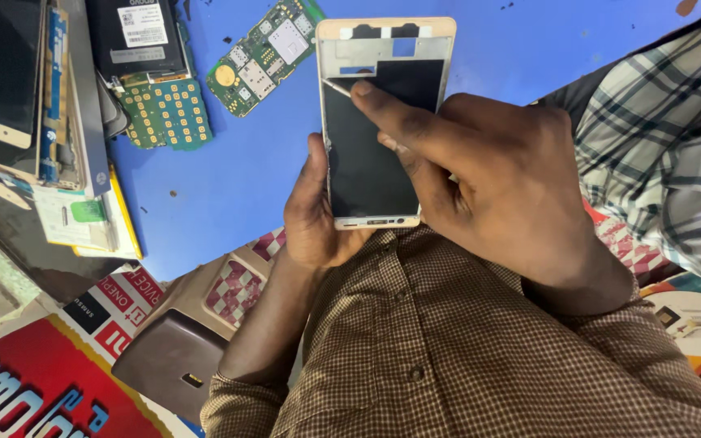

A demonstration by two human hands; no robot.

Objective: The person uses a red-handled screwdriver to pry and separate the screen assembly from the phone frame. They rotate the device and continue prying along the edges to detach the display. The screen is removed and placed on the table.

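My left hand grips an opened phone frame from the left and underneath; the frame is gold-edged with a dark inner panel and stands upright above a blue mat. My right hand lies over the frame's right side, forefinger and thumb pinching a thin pale tool whose tip touches the panel's upper left corner. The frame's lower right part is hidden behind my right hand.
Two green circuit boards and a black battery lie on the mat's far side. Phone parts and boxes are stacked at the left. A person's checked sleeve is at the right. Printed cartons sit lower left.
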